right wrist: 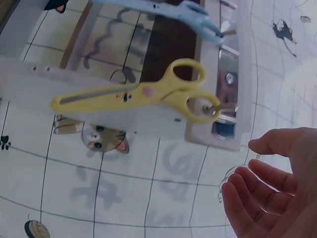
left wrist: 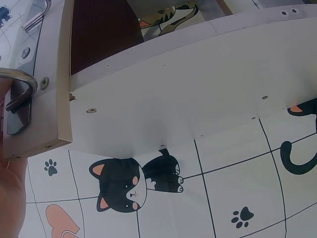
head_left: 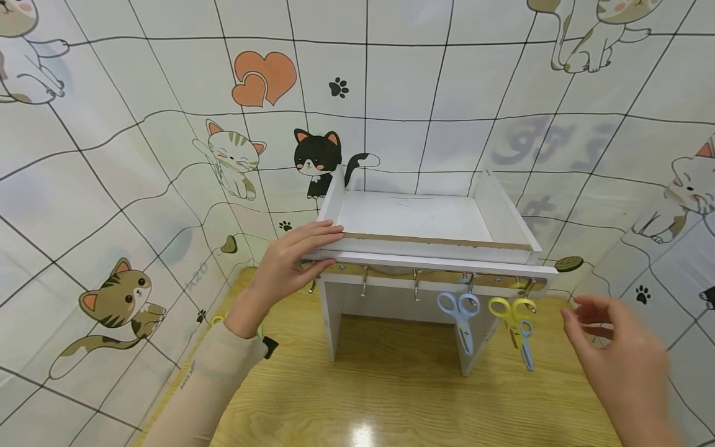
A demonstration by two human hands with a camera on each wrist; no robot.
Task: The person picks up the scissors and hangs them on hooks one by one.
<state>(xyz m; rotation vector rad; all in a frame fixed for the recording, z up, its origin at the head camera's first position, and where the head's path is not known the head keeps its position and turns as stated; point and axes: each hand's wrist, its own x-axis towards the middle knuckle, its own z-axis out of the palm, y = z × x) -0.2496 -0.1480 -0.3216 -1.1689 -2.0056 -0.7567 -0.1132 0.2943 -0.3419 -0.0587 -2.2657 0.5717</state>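
A white wooden shelf rack (head_left: 413,254) has a tray-like top and a metal strip of hooks (head_left: 416,285) along its front. My left hand (head_left: 293,261) grips its left front corner, fingers over the top edge and thumb below. Light-blue scissors (head_left: 461,316) hang by a handle loop from a hook on the right. Yellow scissors (right wrist: 143,94) hang on the rightmost hook. My right hand (head_left: 622,354) holds nothing, to the right of the yellow scissors, with its fingers loosely bent. In the right wrist view, its fingertips (right wrist: 240,178) are apart from the rack's end.
Smaller blue scissors (head_left: 526,347) appear below the yellow ones. Something yellow (head_left: 218,320) shows partly behind my left wrist. The rack stands on a wood-grain surface (head_left: 357,385), with cat-patterned sheets (head_left: 419,81) behind and at both sides. Several hooks on the left carry nothing.
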